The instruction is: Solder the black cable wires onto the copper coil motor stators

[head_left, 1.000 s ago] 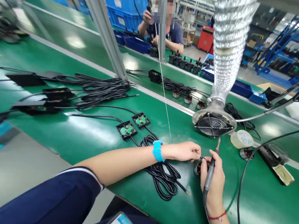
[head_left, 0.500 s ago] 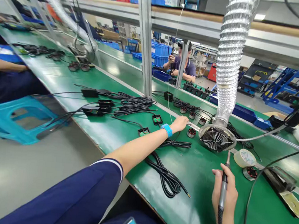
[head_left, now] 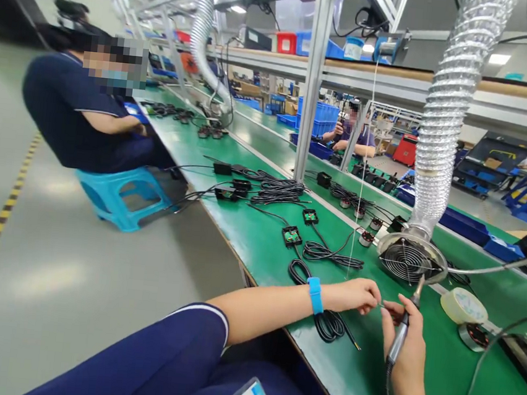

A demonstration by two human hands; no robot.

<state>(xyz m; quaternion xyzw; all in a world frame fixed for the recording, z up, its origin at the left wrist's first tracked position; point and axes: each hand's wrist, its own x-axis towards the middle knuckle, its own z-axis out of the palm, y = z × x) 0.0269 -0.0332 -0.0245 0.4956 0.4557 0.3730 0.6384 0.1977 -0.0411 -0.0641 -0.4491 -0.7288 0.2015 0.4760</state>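
My right hand (head_left: 410,348) grips a soldering iron (head_left: 398,342) with its tip pointing up toward a round black fan guard (head_left: 401,260). Close to its fingertips, my left hand (head_left: 362,295) is closed in a pinch on something thin and small that I cannot make out. Coiled black cable (head_left: 329,328) lies beneath my left wrist. Beyond it, two open black boxes with green circuit boards, a nearer box (head_left: 291,236) and a farther box (head_left: 310,216), rest on the green bench. A thin pale strand (head_left: 361,188) hangs down from a spool above.
A roll of clear tape (head_left: 464,305) and a round metal part (head_left: 472,336) stand right of the fan. A silver duct (head_left: 445,128) rises from it. More cables (head_left: 273,189) lie farther left. A co-worker (head_left: 99,113) sits on a blue stool (head_left: 126,193); another person (head_left: 356,132) works across the bench.
My left hand has come back from the far side of the bench to my right fingertips. The view has swung left, bringing the seated co-worker fully in. The soldering iron stays in my right hand.
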